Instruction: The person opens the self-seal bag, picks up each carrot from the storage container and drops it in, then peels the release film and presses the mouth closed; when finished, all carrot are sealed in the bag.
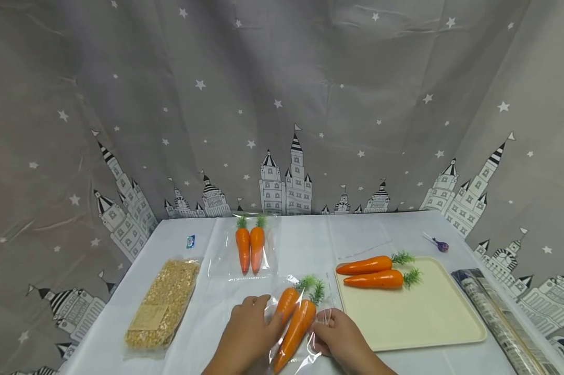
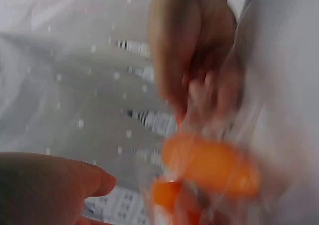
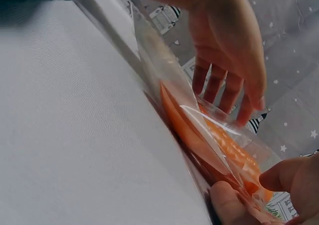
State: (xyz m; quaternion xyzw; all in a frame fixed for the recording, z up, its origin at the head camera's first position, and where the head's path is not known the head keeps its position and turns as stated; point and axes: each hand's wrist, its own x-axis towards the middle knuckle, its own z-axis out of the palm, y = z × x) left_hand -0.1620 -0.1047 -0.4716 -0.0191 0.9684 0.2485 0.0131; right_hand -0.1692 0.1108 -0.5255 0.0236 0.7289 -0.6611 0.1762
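Two orange carrots with green tops lie inside a clear plastic bag at the front middle of the table. On the bag's left side is my left hand; in the right wrist view that left hand has its fingers extended against the film. My right hand pinches the bag's right edge between thumb and fingers. Blurred in the left wrist view, the right hand has curled fingers at the plastic, above an orange carrot.
Another clear bag with two carrots lies behind. To the right, a cream tray bears two loose carrots. A bag of grain, a small blue packet, a lollipop and a rolled patterned sheet lie around.
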